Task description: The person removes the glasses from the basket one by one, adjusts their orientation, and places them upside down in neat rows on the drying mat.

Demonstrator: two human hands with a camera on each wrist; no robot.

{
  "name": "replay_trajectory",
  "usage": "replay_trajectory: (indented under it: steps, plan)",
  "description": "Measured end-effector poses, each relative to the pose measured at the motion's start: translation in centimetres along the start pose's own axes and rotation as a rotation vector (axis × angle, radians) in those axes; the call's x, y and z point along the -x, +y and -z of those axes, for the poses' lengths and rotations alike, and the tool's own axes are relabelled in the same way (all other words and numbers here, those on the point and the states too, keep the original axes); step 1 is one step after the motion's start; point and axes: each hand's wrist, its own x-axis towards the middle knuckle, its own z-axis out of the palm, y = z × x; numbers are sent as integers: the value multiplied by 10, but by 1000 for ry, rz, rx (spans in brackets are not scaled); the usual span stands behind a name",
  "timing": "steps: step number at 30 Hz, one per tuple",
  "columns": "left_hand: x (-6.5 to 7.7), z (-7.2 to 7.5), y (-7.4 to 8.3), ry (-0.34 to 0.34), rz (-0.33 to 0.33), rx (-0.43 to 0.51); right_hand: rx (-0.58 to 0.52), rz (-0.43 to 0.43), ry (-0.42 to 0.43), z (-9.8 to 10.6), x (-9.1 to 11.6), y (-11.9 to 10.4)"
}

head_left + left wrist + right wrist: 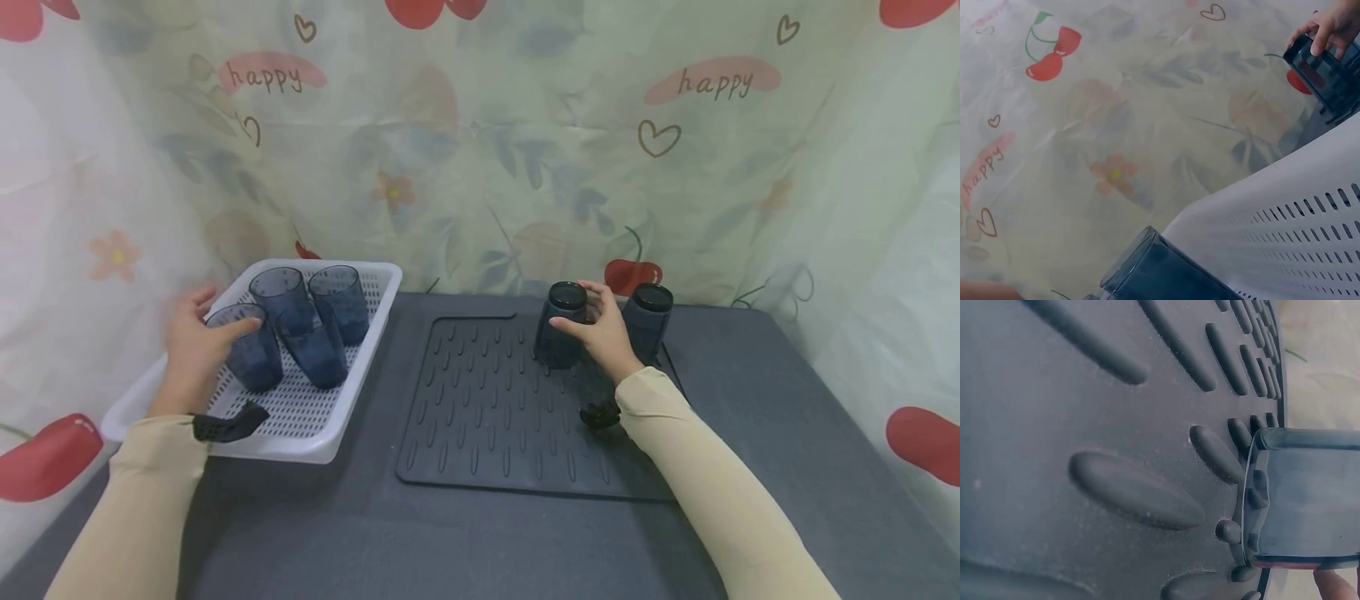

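On the black ribbed mat (487, 417), my right hand (603, 333) grips an upside-down blue tinted glass (558, 346), thumb on the near side and fingers behind. Its rim meets the mat in the right wrist view, where the glass (1310, 494) has a fingertip (1333, 586) against it. My left hand (197, 350), blurred, is spread over the near left glass (258, 358) in the white basket (382, 321), thumb across the rim. That glass is sharp while the hand is blurred. Only part of this hand (988, 291) enters the left wrist view.
Several more blue glasses stand or lean in the basket, including one at the back right (341, 308) and a tilted one (315, 354). Another upside-down glass (647, 325) stands just right of my right hand. Printed curtain (480, 167) hangs behind the dark table (375, 542).
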Motion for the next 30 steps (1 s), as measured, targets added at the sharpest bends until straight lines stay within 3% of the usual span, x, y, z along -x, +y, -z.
replay_trajectory:
  steps: [6, 17, 23, 30]
  plan:
    - [0, -2, 0, -35, 13, 19, -4, -10, 0, 2, -1, 0]
    - [-4, -2, -5, -64, 49, -28, 0, -9, 0, 1, -2, 2]
    - [-7, -1, -9, -79, 38, -22, -1, -9, -3, 0, -2, 2]
    - [-10, 1, -14, -127, 92, -47, -2, 4, -8, 0, -2, 2]
